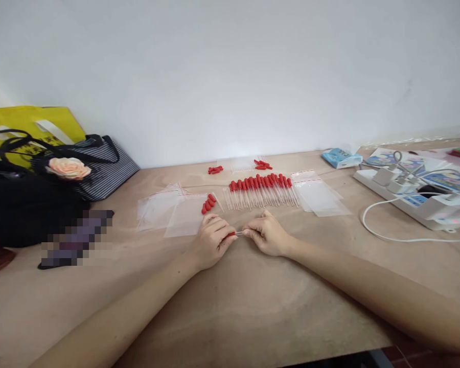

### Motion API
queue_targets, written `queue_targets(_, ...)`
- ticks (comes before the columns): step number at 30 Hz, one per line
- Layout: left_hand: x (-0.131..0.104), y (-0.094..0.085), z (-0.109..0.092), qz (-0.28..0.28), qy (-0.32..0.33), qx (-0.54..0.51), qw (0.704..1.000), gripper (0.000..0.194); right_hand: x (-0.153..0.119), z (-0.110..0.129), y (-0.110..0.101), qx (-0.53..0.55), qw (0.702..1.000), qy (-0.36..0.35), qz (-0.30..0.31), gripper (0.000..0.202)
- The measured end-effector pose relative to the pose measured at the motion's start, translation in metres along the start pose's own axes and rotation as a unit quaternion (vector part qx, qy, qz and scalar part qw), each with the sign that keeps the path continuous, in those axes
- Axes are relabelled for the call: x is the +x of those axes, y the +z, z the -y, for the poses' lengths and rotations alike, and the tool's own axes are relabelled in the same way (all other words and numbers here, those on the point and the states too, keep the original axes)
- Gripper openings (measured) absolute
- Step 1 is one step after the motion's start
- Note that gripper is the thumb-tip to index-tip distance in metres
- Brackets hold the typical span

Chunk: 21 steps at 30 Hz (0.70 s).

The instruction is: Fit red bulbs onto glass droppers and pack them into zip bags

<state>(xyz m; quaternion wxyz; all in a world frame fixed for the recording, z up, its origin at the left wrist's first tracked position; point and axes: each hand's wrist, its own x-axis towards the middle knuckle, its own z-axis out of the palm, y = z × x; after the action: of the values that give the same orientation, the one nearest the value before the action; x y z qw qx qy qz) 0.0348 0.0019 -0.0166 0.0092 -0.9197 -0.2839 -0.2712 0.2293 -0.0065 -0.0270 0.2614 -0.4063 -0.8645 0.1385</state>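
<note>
Between my hands, a dropper is held level just above the table. My left hand (pixel 214 240) is closed around its red rubber bulb (pixel 230 235), and my right hand (pixel 266 234) pinches its clear tube (pixel 239 233). Beyond them lies a row of droppers (pixel 260 190) with red bulbs pointing away from me. A few bare clear tubes (pixel 229 199) sit at the row's left end. Near my left hand, several loose red bulbs (pixel 208 203) rest on a clear zip bag (pixel 184 217).
More clear bags (pixel 322 197) lie to the right. Further red bulbs (pixel 215 169) and tubes (pixel 242 164) are near the wall. A white power strip (pixel 402 197) with cables and a blue packet (pixel 339 157) stand right. Bags, including a striped one (pixel 99 168), crowd the left.
</note>
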Motion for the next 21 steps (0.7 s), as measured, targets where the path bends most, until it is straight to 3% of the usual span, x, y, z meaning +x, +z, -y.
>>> queue_targets(6,0.002,-0.001,0.002,-0.01,-0.024,0.025,0.999,0.018,0.002,0.004,-0.012,-0.07,0.997,-0.014,0.014,0.021)
queue_targets(10,0.0,-0.004,0.006,-0.045,-0.059,0.051,0.996,0.018,0.001,0.003,-0.02,-0.101,0.995,-0.012,0.01,0.016)
queue_targets(13,-0.004,-0.008,0.013,-0.078,-0.157,0.088,0.981,0.034,0.006,-0.01,-0.025,-0.056,0.993,0.097,-0.044,0.016)
queue_targets(16,-0.009,-0.011,0.021,-0.065,-0.252,0.099,0.96,0.039,0.019,-0.03,-0.031,-0.025,0.962,0.236,-0.132,0.018)
queue_targets(21,-0.013,-0.009,0.029,-0.031,-0.298,0.08,0.951,0.04,0.051,-0.043,-0.027,-0.078,0.926,0.315,-0.19,0.021)
